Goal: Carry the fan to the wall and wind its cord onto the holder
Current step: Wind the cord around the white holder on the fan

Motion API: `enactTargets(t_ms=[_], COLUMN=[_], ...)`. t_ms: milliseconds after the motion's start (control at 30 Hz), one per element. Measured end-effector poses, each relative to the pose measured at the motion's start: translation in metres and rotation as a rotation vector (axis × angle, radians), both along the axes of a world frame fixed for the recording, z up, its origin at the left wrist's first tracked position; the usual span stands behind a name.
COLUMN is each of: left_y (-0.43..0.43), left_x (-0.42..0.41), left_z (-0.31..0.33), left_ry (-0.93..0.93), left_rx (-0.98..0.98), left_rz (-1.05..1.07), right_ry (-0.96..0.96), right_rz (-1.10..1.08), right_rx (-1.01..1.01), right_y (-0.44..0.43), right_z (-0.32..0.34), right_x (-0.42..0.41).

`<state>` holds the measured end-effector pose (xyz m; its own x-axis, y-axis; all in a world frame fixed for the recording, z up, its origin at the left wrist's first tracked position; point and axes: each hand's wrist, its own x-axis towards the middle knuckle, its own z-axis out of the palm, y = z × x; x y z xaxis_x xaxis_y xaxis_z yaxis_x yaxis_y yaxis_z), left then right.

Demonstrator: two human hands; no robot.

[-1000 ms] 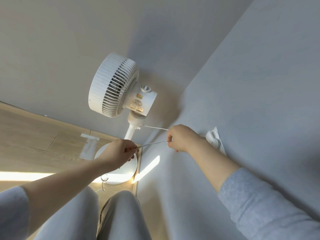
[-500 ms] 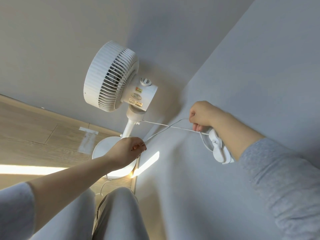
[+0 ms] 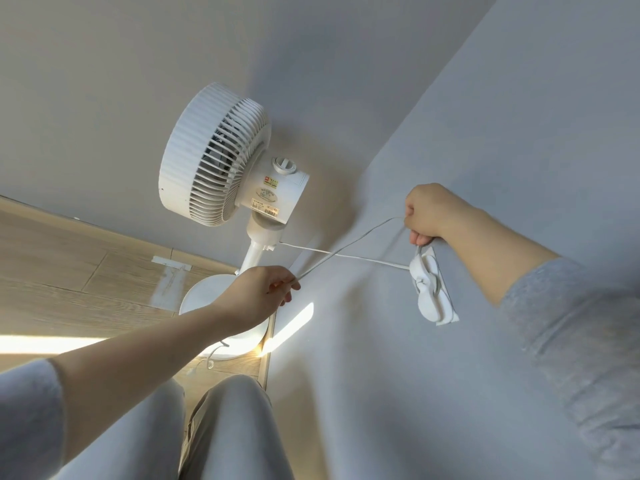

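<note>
Fan [image 3: 221,157] stands on the floor [image 3: 69,265] in the corner by the wall [image 3: 450,375]. On the head camera, I see my left hand [image 3: 258,296] pinching the white cord [image 3: 346,249]. My right hand [image 3: 427,213] is closed on the cord too, just above the white holder [image 3: 429,289] on the wall.
</note>
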<state>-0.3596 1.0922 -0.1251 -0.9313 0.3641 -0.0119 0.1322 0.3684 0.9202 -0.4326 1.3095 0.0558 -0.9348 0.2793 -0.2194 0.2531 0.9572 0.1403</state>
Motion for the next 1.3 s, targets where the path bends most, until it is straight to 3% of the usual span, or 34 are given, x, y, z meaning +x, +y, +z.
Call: enactTargets(t_ms=[400, 833, 1300], left_y=[0.01, -0.009, -0.03], left_x=[0.018, 0.033, 0.06], left_z=[0.027, 0.046, 0.047], left_ry=[0.021, 0.093, 0.087], left_rx=[0.048, 0.026, -0.035], left_rz=[-0.035, -0.01, -0.014], right_ry=[0.104, 0.006, 0.173], right_rz=[-0.03, 0.03, 0.035], right_rx=[0.037, 0.202, 0.192], right_y=[-0.001, -0.016, -0.014], right_z=[0.04, 0.074, 0.033], right_x=[0.038, 0.09, 0.162])
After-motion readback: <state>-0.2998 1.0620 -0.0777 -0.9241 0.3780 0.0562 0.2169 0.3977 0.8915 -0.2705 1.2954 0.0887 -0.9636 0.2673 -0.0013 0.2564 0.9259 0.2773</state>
